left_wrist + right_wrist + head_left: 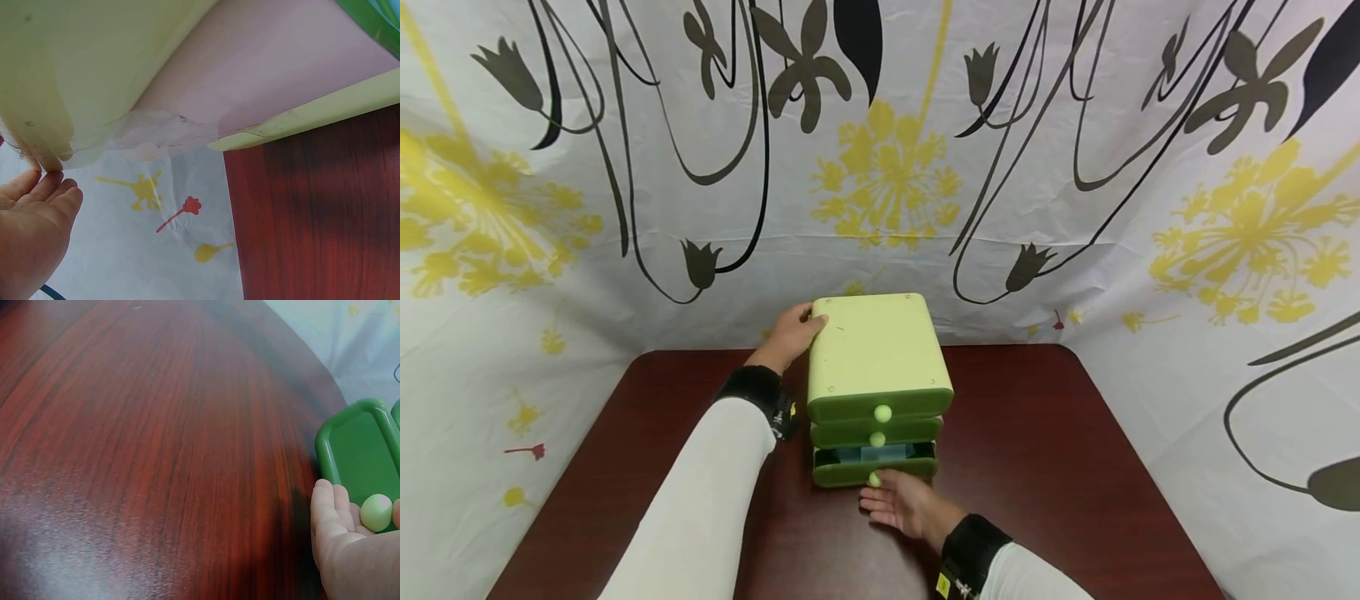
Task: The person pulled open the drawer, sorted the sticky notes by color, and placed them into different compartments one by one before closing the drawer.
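Observation:
A small three-drawer cabinet [876, 342] with a pale yellow-green top and green fronts stands on the table. My left hand [792, 335] holds its rear left top edge, thumb on top; fingers [53, 190] show against the shell in the left wrist view. The bottom drawer [842, 475] is partly pulled out, with something light blue [874, 453] inside, its kind unclear. At its front, my right hand [904, 504] pinches the round pale green knob [376, 512], palm turned up. Above it, the middle drawer [842, 434] and top drawer [842, 407] look closed.
The dark red-brown wooden table [1037, 467] has rounded far corners. A white cloth [880, 267] printed with yellow and dark flowers hangs behind it and along both sides. The cabinet stands near the table's back edge.

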`<state>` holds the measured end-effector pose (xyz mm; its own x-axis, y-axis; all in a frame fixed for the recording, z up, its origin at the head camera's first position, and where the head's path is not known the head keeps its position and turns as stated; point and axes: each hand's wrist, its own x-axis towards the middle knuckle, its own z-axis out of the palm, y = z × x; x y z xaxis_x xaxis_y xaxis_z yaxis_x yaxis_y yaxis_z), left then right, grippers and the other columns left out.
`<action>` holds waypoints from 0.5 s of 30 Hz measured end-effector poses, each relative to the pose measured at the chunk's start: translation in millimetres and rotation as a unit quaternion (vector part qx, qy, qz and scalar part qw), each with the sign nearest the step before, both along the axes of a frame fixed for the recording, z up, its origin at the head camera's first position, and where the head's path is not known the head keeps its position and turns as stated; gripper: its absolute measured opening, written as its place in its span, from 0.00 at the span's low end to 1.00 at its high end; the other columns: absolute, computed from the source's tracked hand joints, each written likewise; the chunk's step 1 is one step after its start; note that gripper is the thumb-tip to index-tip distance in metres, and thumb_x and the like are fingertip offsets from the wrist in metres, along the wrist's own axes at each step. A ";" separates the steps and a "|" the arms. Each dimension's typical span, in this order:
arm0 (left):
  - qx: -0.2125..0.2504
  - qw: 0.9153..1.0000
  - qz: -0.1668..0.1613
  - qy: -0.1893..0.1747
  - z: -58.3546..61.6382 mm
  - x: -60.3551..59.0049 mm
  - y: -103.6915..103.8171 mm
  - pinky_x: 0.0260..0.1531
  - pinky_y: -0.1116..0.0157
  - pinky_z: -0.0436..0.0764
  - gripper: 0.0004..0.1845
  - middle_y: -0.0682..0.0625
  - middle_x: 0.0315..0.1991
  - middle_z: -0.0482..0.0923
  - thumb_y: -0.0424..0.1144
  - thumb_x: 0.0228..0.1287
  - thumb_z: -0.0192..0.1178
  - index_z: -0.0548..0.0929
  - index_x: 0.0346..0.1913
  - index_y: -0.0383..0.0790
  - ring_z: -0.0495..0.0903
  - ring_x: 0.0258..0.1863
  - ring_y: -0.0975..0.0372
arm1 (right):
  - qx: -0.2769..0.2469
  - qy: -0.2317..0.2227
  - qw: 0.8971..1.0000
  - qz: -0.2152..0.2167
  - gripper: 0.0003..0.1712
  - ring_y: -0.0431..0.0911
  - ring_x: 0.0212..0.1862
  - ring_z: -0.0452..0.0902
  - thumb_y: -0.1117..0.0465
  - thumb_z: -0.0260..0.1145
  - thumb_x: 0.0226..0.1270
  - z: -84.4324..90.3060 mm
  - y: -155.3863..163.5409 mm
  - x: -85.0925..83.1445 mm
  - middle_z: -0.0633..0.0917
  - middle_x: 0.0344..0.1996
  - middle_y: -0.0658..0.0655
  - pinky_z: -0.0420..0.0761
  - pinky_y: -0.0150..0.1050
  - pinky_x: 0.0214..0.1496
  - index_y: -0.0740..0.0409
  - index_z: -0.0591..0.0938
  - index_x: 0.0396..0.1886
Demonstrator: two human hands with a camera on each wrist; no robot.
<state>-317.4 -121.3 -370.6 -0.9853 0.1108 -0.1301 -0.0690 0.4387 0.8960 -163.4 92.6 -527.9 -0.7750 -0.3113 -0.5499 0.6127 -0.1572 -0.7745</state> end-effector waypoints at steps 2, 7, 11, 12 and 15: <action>0.000 1.000 -0.002 0.001 -0.7 -0.1 -0.1 0.67 0.50 0.62 0.33 0.40 0.75 0.51 0.48 0.75 0.48 0.53 0.76 0.40 0.53 0.73 0.46 | -0.001 0.001 1.000 -0.002 0.29 0.58 0.56 0.77 0.56 0.48 0.77 -0.6 -0.2 -1.7 0.77 0.56 0.72 0.77 0.47 0.59 0.77 0.64 0.63; -0.004 1.000 -0.002 0.002 -3.2 -0.8 -0.5 0.67 0.50 0.63 0.33 0.40 0.75 0.50 0.49 0.75 0.48 0.53 0.76 0.41 0.53 0.73 0.46 | -0.005 0.010 1.000 -0.009 0.29 0.58 0.56 0.77 0.55 0.47 0.78 -1.7 -1.4 -5.5 0.76 0.57 0.74 0.76 0.48 0.60 0.78 0.63 0.64; -0.004 1.000 0.002 0.001 -4.0 -2.2 -0.2 0.67 0.49 0.62 0.33 0.41 0.75 0.50 0.49 0.75 0.48 0.53 0.76 0.41 0.52 0.73 0.46 | -0.005 0.022 1.000 -0.011 0.30 0.60 0.58 0.75 0.55 0.47 0.78 -2.5 -2.9 -8.3 0.74 0.59 0.75 0.74 0.50 0.62 0.79 0.62 0.64; -0.005 1.000 0.004 0.000 -4.1 -2.7 -0.2 0.68 0.50 0.62 0.33 0.41 0.76 0.49 0.50 0.75 0.48 0.53 0.76 0.42 0.52 0.73 0.47 | -0.004 0.025 1.000 -0.011 0.31 0.61 0.59 0.74 0.55 0.47 0.78 -2.7 -3.3 -9.1 0.73 0.59 0.75 0.74 0.50 0.62 0.79 0.62 0.65; -0.006 1.000 0.006 -0.001 -3.9 -4.0 -0.2 0.67 0.50 0.62 0.33 0.42 0.75 0.50 0.50 0.75 0.48 0.54 0.76 0.42 0.52 0.73 0.47 | 0.000 0.031 0.999 -0.013 0.31 0.62 0.60 0.73 0.55 0.46 0.78 -3.0 -4.2 -11.3 0.73 0.60 0.76 0.74 0.50 0.62 0.79 0.61 0.65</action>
